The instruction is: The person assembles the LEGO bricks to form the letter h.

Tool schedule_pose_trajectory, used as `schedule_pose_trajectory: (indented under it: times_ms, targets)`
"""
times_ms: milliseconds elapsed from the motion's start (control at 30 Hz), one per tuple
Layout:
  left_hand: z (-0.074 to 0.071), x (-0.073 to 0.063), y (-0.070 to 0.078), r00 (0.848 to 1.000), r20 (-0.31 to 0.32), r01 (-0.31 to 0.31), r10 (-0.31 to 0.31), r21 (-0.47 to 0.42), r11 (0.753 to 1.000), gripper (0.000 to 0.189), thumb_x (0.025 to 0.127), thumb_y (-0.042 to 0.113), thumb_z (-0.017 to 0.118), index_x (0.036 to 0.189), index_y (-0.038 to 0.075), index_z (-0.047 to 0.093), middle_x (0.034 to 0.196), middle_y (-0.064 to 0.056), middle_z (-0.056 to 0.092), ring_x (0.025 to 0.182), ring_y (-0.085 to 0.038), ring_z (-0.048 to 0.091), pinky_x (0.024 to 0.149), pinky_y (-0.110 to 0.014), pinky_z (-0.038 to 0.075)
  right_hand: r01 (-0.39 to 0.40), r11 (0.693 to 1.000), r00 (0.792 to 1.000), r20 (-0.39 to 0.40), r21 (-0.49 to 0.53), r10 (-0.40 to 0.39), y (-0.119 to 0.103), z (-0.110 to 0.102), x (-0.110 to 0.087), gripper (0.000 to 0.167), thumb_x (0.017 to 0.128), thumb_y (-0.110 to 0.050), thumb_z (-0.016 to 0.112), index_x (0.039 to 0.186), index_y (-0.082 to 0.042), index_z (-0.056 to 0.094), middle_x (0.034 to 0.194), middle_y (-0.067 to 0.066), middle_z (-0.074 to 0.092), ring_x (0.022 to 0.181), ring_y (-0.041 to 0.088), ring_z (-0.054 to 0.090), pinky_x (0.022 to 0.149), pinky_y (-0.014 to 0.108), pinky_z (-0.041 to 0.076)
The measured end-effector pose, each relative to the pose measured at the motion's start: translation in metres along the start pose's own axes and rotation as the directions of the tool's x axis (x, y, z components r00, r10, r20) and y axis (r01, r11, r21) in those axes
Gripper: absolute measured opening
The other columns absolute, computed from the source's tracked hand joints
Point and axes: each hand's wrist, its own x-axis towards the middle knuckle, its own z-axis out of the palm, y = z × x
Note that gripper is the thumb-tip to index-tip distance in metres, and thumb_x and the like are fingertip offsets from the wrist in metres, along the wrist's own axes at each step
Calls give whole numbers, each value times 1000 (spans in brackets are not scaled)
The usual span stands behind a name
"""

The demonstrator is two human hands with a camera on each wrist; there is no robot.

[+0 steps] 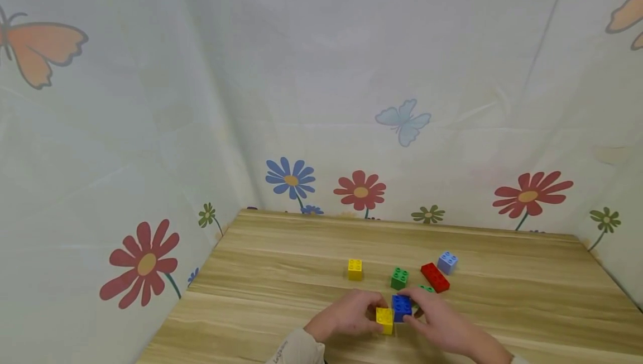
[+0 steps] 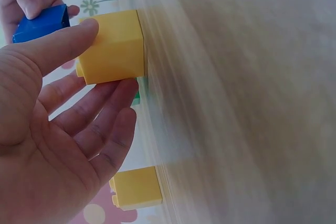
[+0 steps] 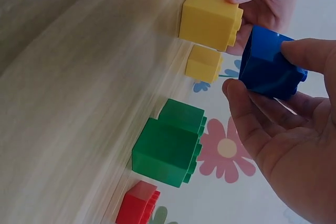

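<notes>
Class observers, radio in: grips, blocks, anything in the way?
Left grip pinching yellow block. Right grip holding blue block above table. No other block between them.

So behind the left hand (image 1: pixel 351 315) there's a cream, loose-looking sleeve (image 1: pixel 300 348) ending around the wrist, with tiny dark lettering (image 1: pixel 281 351) on it, way too small to read. Past the right hand (image 1: pixel 442 322) there's a bare stretch of forearm (image 1: pixel 486 347), then just a pale sliver of cuff (image 1: pixel 519 360). Both hands are bare.
</notes>
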Motion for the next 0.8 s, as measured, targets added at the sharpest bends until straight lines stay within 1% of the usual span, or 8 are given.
schedule_pose_trajectory:
  times_ms: [233, 433, 667, 800]
  targets:
    - [0, 0, -1, 1000, -8, -20, 20, 0, 1000, 29, 82, 25, 75, 107, 19, 64, 99, 18, 62, 87, 3, 55, 78, -18, 45, 1, 1000, 1000, 5, -8, -1, 1, 5, 3, 41, 90, -26, 65, 124, -7, 52, 117, 2, 56, 93, 13, 56, 77, 31, 51]
    - [0, 1, -1, 1000, -4, -24, 24, -17, 1000, 30, 82, 25, 76, 108, 19, 64, 100, 17, 62, 87, 3, 55, 77, -18, 45, -20, 1000, 1000, 18, -22, 20, 2, 7, 6, 41, 90, -22, 66, 125, -8, 51, 115, 0, 55, 93, 12, 55, 78, 31, 51]
    - [0, 1, -1, 999, -6, -37, 37, 4, 999, 32, 79, 21, 78, 108, 17, 64, 102, 15, 63, 88, 2, 56, 77, -17, 46, 15, 1000, 1000, 12, -23, -15, 3, 8, 8, 40, 90, -19, 66, 125, -6, 50, 117, 2, 55, 95, 13, 56, 77, 29, 51]
    - [0, 1, -1, 999, 2, -35, 35, 8, 999, 31, 80, 21, 78, 107, 17, 63, 104, 14, 63, 89, 2, 56, 78, -17, 46, 27, 999, 1000, 12, -27, -27, 2, 9, 9, 42, 90, -20, 65, 126, -6, 50, 117, 2, 54, 95, 12, 56, 77, 27, 50]
